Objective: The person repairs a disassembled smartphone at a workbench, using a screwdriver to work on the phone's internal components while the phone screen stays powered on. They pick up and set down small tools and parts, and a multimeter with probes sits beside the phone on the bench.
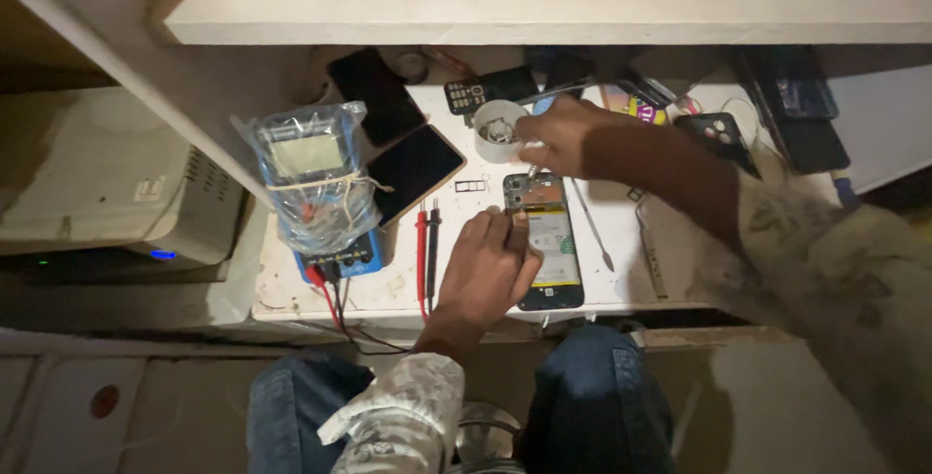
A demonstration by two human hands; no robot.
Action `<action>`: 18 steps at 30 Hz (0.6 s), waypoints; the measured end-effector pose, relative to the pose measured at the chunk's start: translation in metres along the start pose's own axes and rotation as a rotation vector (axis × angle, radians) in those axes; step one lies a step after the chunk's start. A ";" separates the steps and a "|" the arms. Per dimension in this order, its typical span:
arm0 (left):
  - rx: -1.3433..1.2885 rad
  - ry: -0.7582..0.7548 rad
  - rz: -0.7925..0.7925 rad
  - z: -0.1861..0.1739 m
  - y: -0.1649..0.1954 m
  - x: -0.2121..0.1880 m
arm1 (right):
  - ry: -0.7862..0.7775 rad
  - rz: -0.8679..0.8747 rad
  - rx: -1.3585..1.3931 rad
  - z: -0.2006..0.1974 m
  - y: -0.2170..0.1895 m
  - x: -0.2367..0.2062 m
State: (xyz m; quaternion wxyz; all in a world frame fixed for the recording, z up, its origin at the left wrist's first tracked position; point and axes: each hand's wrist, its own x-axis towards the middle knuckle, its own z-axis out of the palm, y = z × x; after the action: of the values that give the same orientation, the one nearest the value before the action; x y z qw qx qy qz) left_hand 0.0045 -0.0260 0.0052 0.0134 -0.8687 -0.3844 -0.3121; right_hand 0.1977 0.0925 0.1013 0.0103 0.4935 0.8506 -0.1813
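An opened phone (555,241) lies flat on the white bench with its back off, circuit board and battery showing. My left hand (485,270) rests on the phone's left edge and holds it down. My right hand (563,136) is just above the phone's top end, gripping a thin screwdriver whose tip points down at the upper board. Right beside that hand stands a small white cup (498,130) with small parts inside.
A multimeter wrapped in a clear plastic bag (316,188) stands at the left, its red and black probes (427,246) lying beside it. A dark phone (416,171), a SIM tray (472,185), a metal pry tool (592,227) and several other phones crowd the bench. A shelf (544,8) hangs overhead.
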 end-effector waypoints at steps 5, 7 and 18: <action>-0.011 -0.046 -0.030 0.004 0.000 0.000 | 0.123 -0.052 0.041 0.001 -0.022 0.002; -0.009 -0.030 -0.025 0.006 -0.002 0.000 | 0.127 -0.071 0.088 0.000 -0.024 0.003; 0.060 -0.012 0.011 0.010 -0.004 -0.002 | 0.345 -0.091 0.090 0.014 -0.008 0.008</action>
State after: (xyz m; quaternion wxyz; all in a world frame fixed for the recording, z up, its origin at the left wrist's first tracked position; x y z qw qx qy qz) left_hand 0.0062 -0.0219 -0.0048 0.0386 -0.8719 -0.3890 -0.2951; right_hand 0.1849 0.0910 0.0893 -0.1659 0.4780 0.8524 -0.1322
